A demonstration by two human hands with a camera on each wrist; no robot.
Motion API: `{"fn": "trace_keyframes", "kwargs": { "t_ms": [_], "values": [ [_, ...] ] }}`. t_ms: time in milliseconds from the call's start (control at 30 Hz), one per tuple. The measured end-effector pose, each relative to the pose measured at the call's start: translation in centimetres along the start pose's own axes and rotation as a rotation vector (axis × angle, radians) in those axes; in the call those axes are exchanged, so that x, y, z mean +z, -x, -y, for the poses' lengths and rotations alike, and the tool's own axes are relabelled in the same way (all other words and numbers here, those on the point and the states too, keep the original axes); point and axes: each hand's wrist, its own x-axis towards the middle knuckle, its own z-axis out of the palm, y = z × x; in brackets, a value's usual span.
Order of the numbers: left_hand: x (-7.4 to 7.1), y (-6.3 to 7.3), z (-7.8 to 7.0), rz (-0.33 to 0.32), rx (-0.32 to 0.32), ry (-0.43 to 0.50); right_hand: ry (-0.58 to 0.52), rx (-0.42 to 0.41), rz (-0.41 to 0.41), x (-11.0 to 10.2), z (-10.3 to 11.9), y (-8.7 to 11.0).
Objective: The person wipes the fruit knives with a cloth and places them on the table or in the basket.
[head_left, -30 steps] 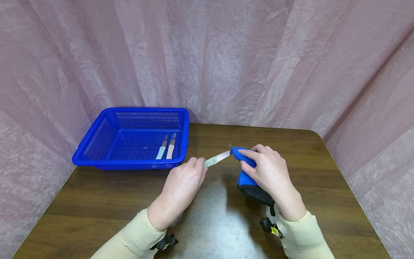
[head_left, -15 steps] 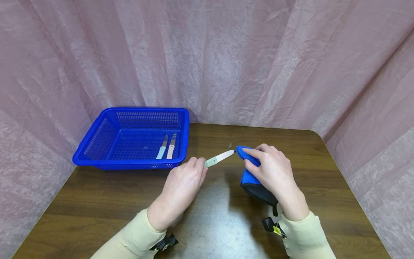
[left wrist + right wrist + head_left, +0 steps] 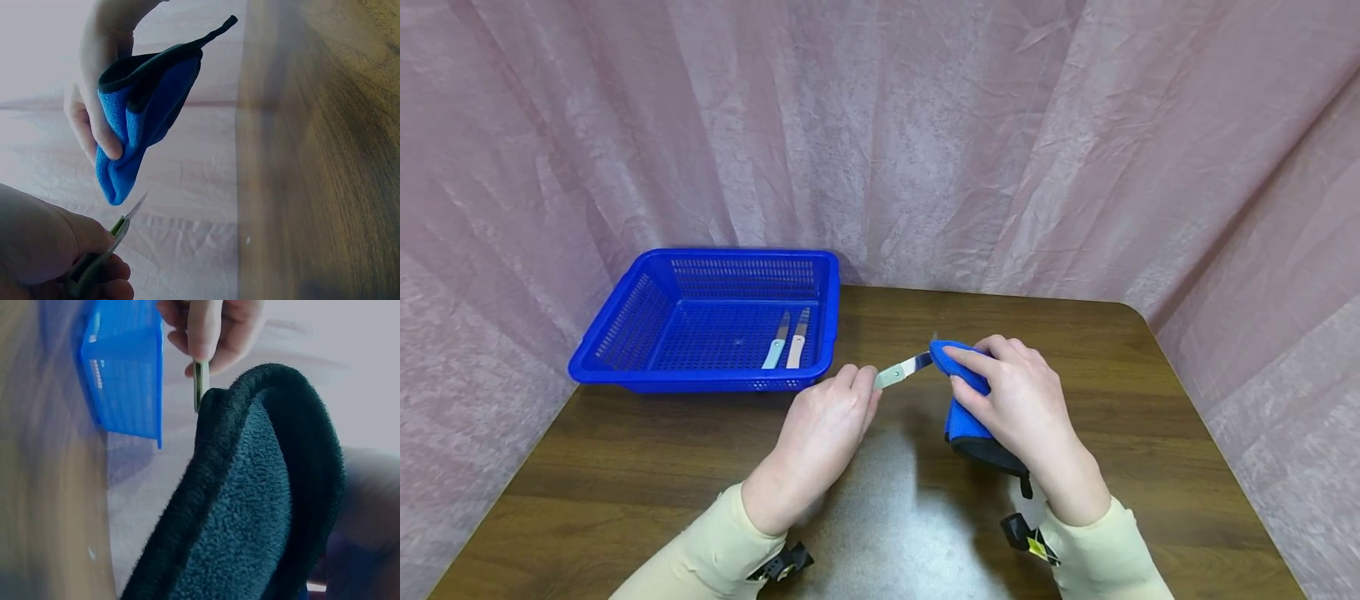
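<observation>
My left hand [image 3: 823,437] grips the pale green handle of a small folding knife [image 3: 891,377], its blade pointing right and slightly away. The right hand [image 3: 1026,408] pinches a folded blue cloth [image 3: 967,417] with black trim between thumb and fingers. The cloth's folded edge covers the outer part of the blade, leaving only the part near the handle showing in the head view. Seen from the left wrist, the cloth [image 3: 147,103] hangs above the tabletop with a black loop at its end. The right wrist view is mostly filled by the cloth's dark border [image 3: 206,481].
A blue plastic basket [image 3: 700,377] stands at the back left of the wooden table [image 3: 1157,450]. Inside lie two more knives, one with a light blue handle [image 3: 772,354] and one with a pale pink handle [image 3: 795,352]. A pink curtain [image 3: 887,133] surrounds the table's far sides.
The right hand first drew the cloth rightward to the blade tip, then brought it back left and further over the blade. The left hand and the knife have stayed in place.
</observation>
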Motion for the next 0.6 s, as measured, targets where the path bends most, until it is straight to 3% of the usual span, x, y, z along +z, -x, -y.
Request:
{"fn": "trace_keyframes", "kwargs": {
  "t_ms": [200, 600],
  "values": [
    [0.0, 0.0, 0.0, 0.011, -0.001, -0.001, -0.008, -0.067, -0.027, 0.5, 0.9, 0.1],
    [0.1, 0.0, -0.1, 0.011, -0.001, 0.006, -0.02, -0.111, -0.015, 1.0, 2.0, 0.3]
  ]
}}
